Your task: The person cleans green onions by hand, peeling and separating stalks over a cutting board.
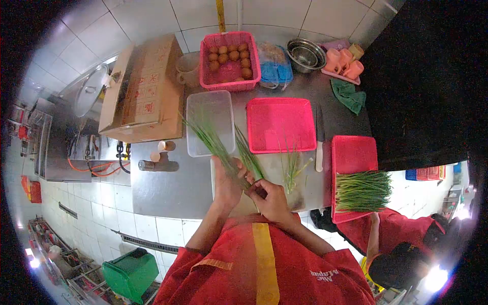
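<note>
My left hand (228, 179) is wrapped round a bunch of spring onions (209, 137), whose green tops point away over a clear plastic tub (195, 109). Close beside it, my right hand (270, 199) pinches at the lower ends of the stalks. More green leaves (248, 151) slant away just past my fingers. Both hands are above a pale cutting board (272, 165), where loose spring onion pieces (291, 173) lie to the right. A knife (319, 133) with a white handle lies along the board's right side.
A flat pink tray (280, 104) lies beyond the board. At right, a pink tray (354, 147) holds many spring onions (363, 191); another person in red is near it. Behind stand a pink basket (230, 85) of round brown items, metal bowls (306, 55) and a cardboard box (147, 91).
</note>
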Demonstrator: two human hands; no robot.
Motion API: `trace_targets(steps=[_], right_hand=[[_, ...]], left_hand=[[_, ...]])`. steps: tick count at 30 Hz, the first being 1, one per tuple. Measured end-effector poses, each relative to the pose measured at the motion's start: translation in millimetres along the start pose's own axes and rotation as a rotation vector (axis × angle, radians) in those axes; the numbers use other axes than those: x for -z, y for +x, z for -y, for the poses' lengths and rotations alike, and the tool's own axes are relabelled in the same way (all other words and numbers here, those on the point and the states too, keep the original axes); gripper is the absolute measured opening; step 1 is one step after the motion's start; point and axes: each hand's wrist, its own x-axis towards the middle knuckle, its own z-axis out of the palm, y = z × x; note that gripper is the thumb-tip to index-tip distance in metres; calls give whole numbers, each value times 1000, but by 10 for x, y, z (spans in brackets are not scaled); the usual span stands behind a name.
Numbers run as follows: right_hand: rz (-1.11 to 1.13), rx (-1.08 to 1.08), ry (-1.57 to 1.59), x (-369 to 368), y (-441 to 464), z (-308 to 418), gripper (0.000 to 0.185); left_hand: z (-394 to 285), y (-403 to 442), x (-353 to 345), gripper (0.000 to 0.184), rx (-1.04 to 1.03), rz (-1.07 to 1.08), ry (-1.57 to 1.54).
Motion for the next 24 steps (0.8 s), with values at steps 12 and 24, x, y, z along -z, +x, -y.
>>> trace_targets(steps=[12, 24], right_hand=[[-119, 181, -15, 52, 26, -57, 14], [-23, -25, -286, 11, 48, -1357, 16]], left_hand=[[-88, -57, -5, 46, -75, -180, 51], [-169, 13, 266, 47, -237, -230, 48]])
